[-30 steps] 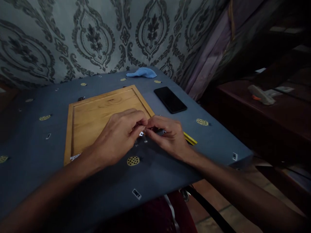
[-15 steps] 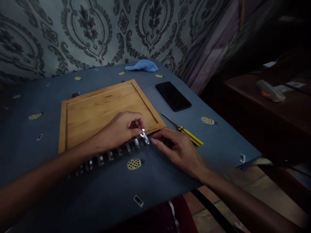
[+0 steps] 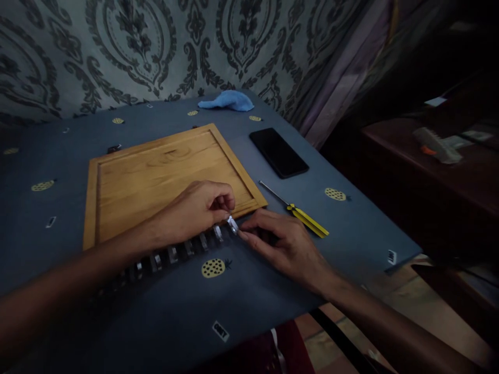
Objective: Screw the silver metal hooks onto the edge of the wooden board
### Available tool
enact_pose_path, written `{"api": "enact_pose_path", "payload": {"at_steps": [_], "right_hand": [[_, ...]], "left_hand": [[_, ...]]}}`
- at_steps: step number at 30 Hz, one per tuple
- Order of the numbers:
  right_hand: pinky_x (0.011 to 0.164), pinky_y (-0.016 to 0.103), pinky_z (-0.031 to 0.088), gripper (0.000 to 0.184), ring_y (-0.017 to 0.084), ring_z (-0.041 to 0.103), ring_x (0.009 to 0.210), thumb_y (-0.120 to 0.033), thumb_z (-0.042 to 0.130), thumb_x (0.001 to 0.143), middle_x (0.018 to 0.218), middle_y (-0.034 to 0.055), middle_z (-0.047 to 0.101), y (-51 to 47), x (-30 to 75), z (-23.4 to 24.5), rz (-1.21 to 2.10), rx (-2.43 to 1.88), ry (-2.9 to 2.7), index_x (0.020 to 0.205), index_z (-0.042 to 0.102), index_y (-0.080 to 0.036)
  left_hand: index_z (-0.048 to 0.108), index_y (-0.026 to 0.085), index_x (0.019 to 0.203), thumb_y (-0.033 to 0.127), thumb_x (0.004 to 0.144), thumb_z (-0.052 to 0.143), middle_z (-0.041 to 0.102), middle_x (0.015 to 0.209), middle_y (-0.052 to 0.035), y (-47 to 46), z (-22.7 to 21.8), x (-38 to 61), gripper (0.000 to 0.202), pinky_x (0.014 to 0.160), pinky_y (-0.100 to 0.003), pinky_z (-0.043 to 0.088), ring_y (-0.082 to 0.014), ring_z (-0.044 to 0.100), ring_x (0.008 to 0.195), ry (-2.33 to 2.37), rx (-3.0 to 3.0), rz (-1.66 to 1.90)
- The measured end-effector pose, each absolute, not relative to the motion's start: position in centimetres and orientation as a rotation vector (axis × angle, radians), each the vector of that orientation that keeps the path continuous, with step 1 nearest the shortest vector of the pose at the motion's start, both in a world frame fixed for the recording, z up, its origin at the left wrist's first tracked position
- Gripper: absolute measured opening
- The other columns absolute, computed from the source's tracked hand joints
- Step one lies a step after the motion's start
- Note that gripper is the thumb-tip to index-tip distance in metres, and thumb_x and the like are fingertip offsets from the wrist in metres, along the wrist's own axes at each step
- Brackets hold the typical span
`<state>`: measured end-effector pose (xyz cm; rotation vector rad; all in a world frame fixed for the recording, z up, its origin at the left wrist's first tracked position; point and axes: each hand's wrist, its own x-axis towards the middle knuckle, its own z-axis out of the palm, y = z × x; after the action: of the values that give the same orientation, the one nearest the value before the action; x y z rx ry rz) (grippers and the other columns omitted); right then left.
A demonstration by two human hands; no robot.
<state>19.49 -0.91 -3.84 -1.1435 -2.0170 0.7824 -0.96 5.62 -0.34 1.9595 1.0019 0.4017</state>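
Observation:
A row of several small shiny metal pieces [image 3: 175, 253] lies along the near edge of a wooden tray [image 3: 156, 171] on the blue tablecloth [image 3: 241, 291]. My left hand [image 3: 195, 208] is curled, its fingertips pinching the rightmost metal piece [image 3: 233, 224] at the tray's front right corner. My right hand [image 3: 280, 241] rests on the cloth just right of that piece, fingers bent and pressed together, fingertips touching it. What lies under the right palm is hidden.
A yellow-handled screwdriver [image 3: 300, 213] lies right of my right hand. A black phone [image 3: 278, 152] sits beyond it, and a blue cloth [image 3: 226, 100] at the far edge by the patterned wall. A dark wooden bench [image 3: 429, 176] stands to the right.
My hands were joined together over the pieces a second ago; they have drawn apart, uncovering the screwdriver and the row of metal pieces. The view has shifted slightly left.

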Motion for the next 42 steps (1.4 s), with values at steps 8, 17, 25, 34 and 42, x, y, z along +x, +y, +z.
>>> {"api": "enact_pose_path", "payload": {"at_steps": [8, 17, 25, 34, 42], "right_hand": [[0.061, 0.025, 0.047, 0.012, 0.013, 0.063, 0.068, -0.024, 0.064, 0.093, 0.077, 0.0027, 0.069, -1.0, 19.4, -3.8, 0.766, -1.137, -2.044, 0.087, 0.07, -0.017], [0.064, 0.027, 0.05, 0.012, 0.014, 0.066, 0.071, -0.026, 0.064, 0.093, 0.079, 0.0034, 0.071, -0.9, 19.6, -3.7, 0.761, -1.141, -2.035, 0.086, 0.07, -0.018], [0.068, 0.026, 0.052, 0.009, 0.014, 0.069, 0.076, -0.021, 0.064, 0.092, 0.082, 0.003, 0.073, -0.6, 19.7, -3.7, 0.731, -1.13, -1.958, 0.088, 0.07, -0.017], [0.068, 0.026, 0.053, 0.01, 0.015, 0.069, 0.075, -0.019, 0.062, 0.093, 0.082, 0.0031, 0.073, -0.2, 19.7, -3.7, 0.696, -1.123, -1.987, 0.087, 0.07, -0.018], [0.07, 0.029, 0.055, 0.01, 0.016, 0.07, 0.077, -0.02, 0.061, 0.094, 0.084, 0.0039, 0.074, -0.2, 19.8, -3.5, 0.651, -1.102, -2.011, 0.09, 0.07, -0.019]], "left_hand": [[0.064, 0.016, 0.078, 0.004, 0.077, 0.061, 0.065, 0.074, 0.002, 5.4, 0.3, -0.6, 0.012, 0.063, -0.022, 0.043, -0.0112, 0.057, 0.069, 1.052, 2.026, 0.336], [0.062, 0.018, 0.075, 0.004, 0.077, 0.059, 0.063, 0.07, 0.0036, 5.2, 0.7, -0.4, 0.014, 0.063, -0.024, 0.037, -0.0112, 0.054, 0.065, 1.064, 2.218, 0.311], [0.056, 0.019, 0.076, 0.002, 0.08, 0.054, 0.057, 0.071, 0.0043, 4.6, 0.6, -0.6, 0.018, 0.064, -0.025, 0.035, -0.0111, 0.051, 0.066, 0.984, 2.41, 0.385], [0.061, 0.019, 0.08, 0.004, 0.082, 0.055, 0.064, 0.075, 0.003, 4.7, 1.5, -1.0, 0.016, 0.065, -0.024, 0.035, -0.0121, 0.057, 0.069, 1.008, 2.352, 0.305], [0.061, 0.022, 0.105, 0.029, 0.092, 0.061, 0.071, 0.097, -0.0009, 2.1, 1.9, -3.4, 0.014, 0.073, -0.029, 0.045, -0.018, 0.066, 0.087, 1.228, 2.267, 0.459]]}}
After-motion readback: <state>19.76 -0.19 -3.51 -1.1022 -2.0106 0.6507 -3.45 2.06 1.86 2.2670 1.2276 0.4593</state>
